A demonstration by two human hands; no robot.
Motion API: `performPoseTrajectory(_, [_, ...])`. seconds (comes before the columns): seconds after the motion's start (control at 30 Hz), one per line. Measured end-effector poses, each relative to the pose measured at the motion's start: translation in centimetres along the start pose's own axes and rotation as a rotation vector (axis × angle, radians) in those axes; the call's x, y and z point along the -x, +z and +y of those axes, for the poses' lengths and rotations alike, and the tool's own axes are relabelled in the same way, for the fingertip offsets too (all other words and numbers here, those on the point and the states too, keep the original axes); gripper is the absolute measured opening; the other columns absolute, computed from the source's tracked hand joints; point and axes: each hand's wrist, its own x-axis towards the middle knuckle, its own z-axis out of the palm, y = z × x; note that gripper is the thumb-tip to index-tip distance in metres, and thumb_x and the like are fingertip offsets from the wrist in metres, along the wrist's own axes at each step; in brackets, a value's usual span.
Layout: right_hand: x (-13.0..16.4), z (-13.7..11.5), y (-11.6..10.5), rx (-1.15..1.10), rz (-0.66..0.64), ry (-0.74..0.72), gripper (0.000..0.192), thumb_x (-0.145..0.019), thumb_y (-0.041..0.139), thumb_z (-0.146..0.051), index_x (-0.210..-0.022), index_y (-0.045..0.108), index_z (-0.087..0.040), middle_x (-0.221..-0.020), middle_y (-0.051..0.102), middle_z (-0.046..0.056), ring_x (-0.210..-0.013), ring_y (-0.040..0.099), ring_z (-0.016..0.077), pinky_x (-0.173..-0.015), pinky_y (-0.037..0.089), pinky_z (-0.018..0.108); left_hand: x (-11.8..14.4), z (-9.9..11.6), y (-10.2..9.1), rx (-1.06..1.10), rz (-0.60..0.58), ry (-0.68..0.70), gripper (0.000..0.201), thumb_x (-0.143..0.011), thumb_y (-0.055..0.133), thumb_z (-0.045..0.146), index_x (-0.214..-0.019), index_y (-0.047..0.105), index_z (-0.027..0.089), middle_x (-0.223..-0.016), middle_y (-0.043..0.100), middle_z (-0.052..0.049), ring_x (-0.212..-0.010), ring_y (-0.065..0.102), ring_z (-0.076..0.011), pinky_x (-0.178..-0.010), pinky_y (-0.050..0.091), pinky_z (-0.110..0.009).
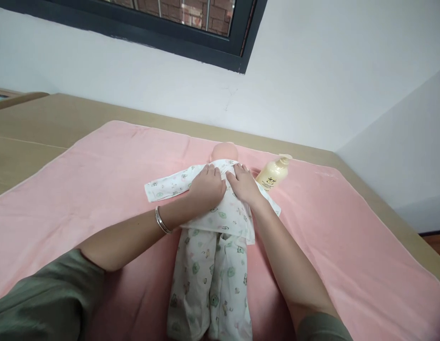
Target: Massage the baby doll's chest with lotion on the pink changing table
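Head view is showing me one doll [220, 208], one pump bottle [274, 173], one pink towel [99, 189] and my two hands. I am resting my left hand [206, 187] flat on the doll's chest, fingers spread a little and laid on the cloth, pinching nothing; a silver bangle [162, 221] is sitting on that wrist. I am laying my right hand [244, 183] just beside it, fingers close together and stretched toward the collar, touching the shirt without gripping it. I am seeing the doll lying on its back in the middle of the towel, bare head toward the wall, wearing a white shirt and trousers printed with small green figures, one sleeve stretched out to my left. The cream bottle is lying tilted just beside the doll's other shoulder.
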Motion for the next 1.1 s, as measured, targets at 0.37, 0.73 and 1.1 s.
performPoseTrajectory(0.37, [2.2,-2.4,0.0,0.081,0.037,-0.039,0.054,-0.107,0.031,-0.03,-0.151,0.046,-0.003,-0.157,0.043,0.025,-0.15,0.035,0.0343,-0.124,0.027,0.049,-1.4,-2.8,1.8,0.326,0.121,-0.159,0.044,-0.096,0.037,0.027,-0.126,0.066,0.012,-0.133,0.07,-0.014,-0.125,0.061,-0.0285,-0.115,0.045,-0.046])
performPoseTrajectory(0.73, [2.2,-3.3,1.2,-0.047,0.176,-0.15,0.049,-0.102,0.035,-0.021,-0.146,0.055,-0.012,-0.16,0.043,0.016,-0.153,0.032,0.03,-0.127,0.019,0.057,-1.0,-3.4,3.2,0.444,0.287,-0.107,0.045,-0.101,0.03,0.026,-0.12,0.069,0.015,-0.126,0.073,-0.013,-0.121,0.064,-0.0256,-0.114,0.046,-0.045])
performPoseTrajectory(1.1, [2.7,-3.8,0.5,-0.052,0.19,-0.151,0.047,-0.1,0.042,-0.018,-0.143,0.058,-0.012,-0.161,0.041,0.017,-0.153,0.033,0.0318,-0.126,0.022,0.058,-1.2,-3.4,3.4,0.491,0.302,-0.103,0.044,-0.096,0.036,0.031,-0.116,0.071,0.014,-0.12,0.074,-0.014,-0.115,0.066,-0.0277,-0.108,0.049,-0.046])
